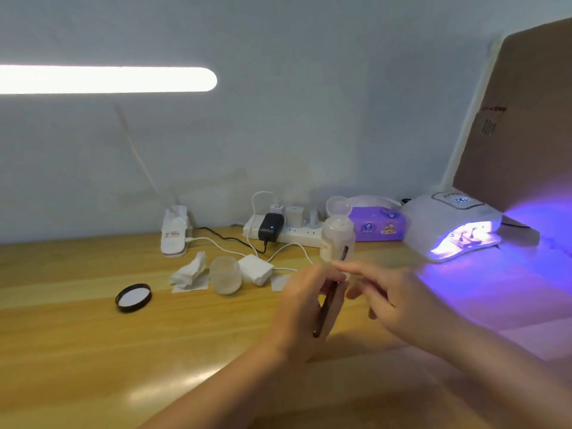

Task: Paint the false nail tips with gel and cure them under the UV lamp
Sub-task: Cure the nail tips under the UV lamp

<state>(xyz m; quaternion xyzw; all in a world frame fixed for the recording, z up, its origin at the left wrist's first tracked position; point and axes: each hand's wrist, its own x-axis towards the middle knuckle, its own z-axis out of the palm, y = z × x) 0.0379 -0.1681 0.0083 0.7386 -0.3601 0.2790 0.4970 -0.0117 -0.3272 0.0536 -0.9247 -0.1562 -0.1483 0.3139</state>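
Left hand [305, 308] grip curled round dark brush [328, 305], right hand [393, 300] grip loose, fingers extended, UV lamp [448, 226] lit violet on surface [93, 335]

Taking the frosted jar [225, 274] on the table [77, 335] as landmark: crumpled tissue [189, 271] just left, lid [133, 297] farther left and nearer, pad stack [255, 269] just right, power strip [288, 232] behind, bottle [337, 238] right, UV lamp [452, 227] far right.
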